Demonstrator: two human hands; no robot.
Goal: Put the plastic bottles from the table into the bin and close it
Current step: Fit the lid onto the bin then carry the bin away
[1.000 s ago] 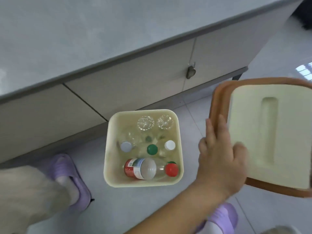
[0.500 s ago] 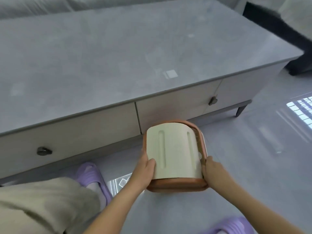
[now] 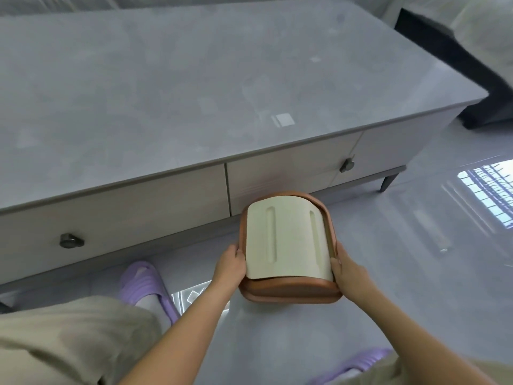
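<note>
No readable text, labels, brands or numbers anywhere in view. Bin lid: plain cream, just two moulded grooves, no print. Table top bare of markings; the pale square on it looks like a reflection, not a sticker or sign.

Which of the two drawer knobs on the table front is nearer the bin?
The right-hand knob, just beyond the lidded bin. The other knob sits far left, above the purple slipper.
</note>
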